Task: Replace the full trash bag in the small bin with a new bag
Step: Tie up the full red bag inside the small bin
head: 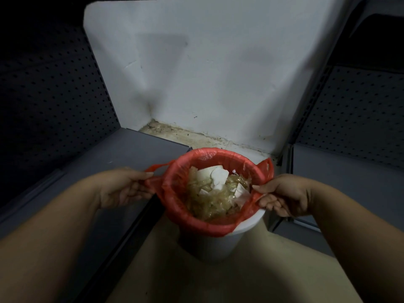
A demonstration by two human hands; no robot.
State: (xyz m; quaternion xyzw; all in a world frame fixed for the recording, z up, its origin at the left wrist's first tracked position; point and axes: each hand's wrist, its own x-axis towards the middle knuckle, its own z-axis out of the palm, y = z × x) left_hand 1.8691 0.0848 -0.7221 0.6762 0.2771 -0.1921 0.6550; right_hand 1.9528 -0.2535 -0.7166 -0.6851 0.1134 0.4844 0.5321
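Observation:
A small white bin (220,239) stands on the floor between two shelving units. A red plastic bag (185,217) lines it, its edge folded over the rim. The bag holds crumpled clear wrap and white paper scraps (215,189), close to the top. My left hand (124,189) pinches the bag's left handle loop beside the rim. My right hand (284,195) pinches the red plastic at the right rim, just below the right handle loop (267,169). The bag's lower part is hidden inside the bin.
Dark grey shelving (122,162) with perforated back panels flanks the bin on the left, and a second unit (341,171) on the right. A white wall (207,84) rises behind, with a grimy floor strip at its base. Beige floor (240,278) lies in front.

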